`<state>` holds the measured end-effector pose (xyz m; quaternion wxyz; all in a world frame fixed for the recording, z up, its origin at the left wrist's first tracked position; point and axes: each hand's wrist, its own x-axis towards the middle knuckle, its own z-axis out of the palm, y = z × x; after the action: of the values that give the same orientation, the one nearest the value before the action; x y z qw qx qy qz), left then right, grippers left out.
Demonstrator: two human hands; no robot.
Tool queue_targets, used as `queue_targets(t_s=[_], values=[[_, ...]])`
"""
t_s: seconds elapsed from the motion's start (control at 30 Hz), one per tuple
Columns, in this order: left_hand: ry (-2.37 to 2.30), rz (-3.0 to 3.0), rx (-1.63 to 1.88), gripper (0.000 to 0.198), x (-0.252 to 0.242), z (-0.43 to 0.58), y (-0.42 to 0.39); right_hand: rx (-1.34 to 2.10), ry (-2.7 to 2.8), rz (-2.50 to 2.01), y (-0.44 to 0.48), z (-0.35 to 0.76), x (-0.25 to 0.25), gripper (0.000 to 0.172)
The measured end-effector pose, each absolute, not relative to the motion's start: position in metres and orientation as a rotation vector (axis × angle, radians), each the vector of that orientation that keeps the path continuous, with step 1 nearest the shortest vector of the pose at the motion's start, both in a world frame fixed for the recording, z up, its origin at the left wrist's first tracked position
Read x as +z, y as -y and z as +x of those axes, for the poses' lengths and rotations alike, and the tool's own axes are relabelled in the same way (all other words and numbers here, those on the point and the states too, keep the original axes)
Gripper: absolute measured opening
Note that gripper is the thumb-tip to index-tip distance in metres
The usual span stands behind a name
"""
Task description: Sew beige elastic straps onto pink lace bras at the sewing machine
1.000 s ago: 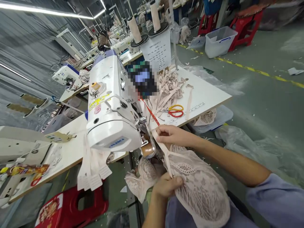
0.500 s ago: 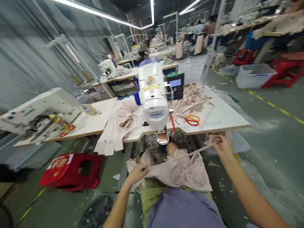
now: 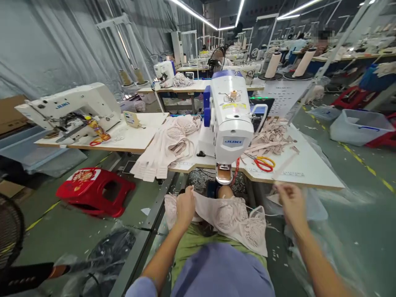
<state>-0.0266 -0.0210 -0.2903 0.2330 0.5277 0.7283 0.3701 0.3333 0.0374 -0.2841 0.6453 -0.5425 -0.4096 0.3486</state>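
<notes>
A beige lace bra (image 3: 229, 214) lies across my lap, its cups to the right. My left hand (image 3: 186, 208) is closed on the bra's side band and lifts it a little. My right hand (image 3: 292, 204) is at the table's front edge, fingers pinched together; blur hides what is between them, if anything. A thin strap runs from the bra toward the right hand, below its fingers. Close to that hand, a pale strip (image 3: 286, 163) lies on the tabletop. The white sewing machine (image 3: 233, 136) stands just beyond the bra, its head over the table edge.
More beige bras (image 3: 173, 140) are piled left of the machine, hanging over the edge. Red-and-yellow scissors (image 3: 262, 163) lie by a heap of beige straps (image 3: 272, 136). A second sewing machine (image 3: 77, 111) and red stool (image 3: 95, 192) are left; a fan (image 3: 10, 235) stands at lower left.
The left hand has raised the band's end. The right hand no longer holds the strap taut; the strap has dropped lower. The camera view has shifted left.
</notes>
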Motion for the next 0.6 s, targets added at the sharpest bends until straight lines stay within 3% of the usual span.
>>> queue_targets(t_s=[0.27,0.43,0.6], values=[[-1.363,1.788,0.949,0.028,-0.234,0.029,0.030,0.877,1.884,-1.233,0.028,0.233,-0.242,0.015],[-1.207,1.905,0.823,0.030,-0.208,0.029,0.037,0.890,2.029,-1.165,0.028,0.226,-0.222,0.007],[-1.233,1.905,0.849,0.023,-0.214,0.031,0.035,0.997,2.099,-1.182,0.019,0.231,-0.222,0.009]])
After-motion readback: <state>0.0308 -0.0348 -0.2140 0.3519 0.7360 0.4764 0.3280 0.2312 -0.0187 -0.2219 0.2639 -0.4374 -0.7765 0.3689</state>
